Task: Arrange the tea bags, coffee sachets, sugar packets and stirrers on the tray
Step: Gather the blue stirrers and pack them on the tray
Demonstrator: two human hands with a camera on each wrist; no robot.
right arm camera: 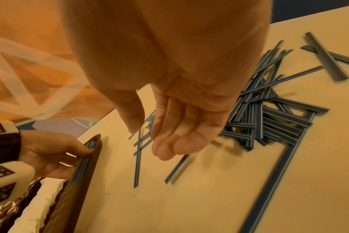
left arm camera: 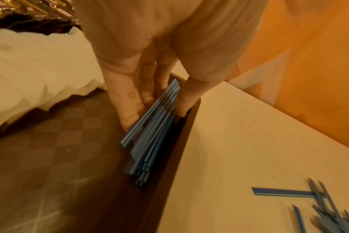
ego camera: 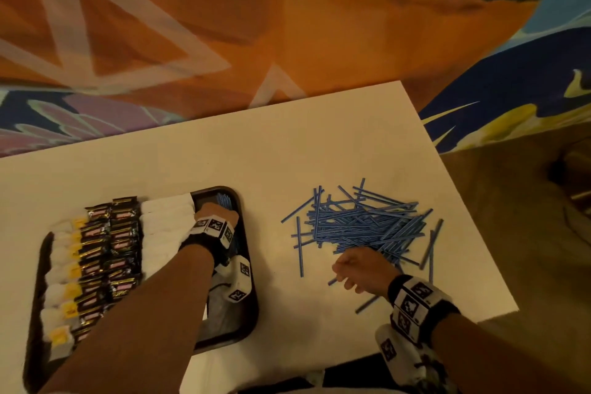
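tray [ego camera: 246, 313]: one dark brown tray at the left of the white table [ego camera: 224, 153], checkered floor, mostly packed already
tea bags [ego camera: 60, 269]: one column down the tray's left side, white with yellow tags, maybe eight showing, hard to count exactly
coffee sachets [ego camera: 108, 249]: two columns right next to the tea bags, black and gold with pinkish labels, too many and too overlapped to count
sugar packets [ego camera: 163, 227]: one column of plain white packets, right of the coffee, partly under the forearm
stirrers in tray [left arm camera: 149, 135]: one bunch of thin blue sticks with a pale stripe, lying along the tray's right wall, can't count them
loose stirrers [ego camera: 361, 224]: one messy criss-cross pile on the table right of the tray, dozens easily, a few strays around the edges
left hand [left arm camera: 141, 66]: fingers and thumb closed around the far end of the tray bunch, holding it against the wall
right hand [right arm camera: 175, 110]: over the near-left edge of the pile, fingers loosely bent, nothing in it from the wrist view
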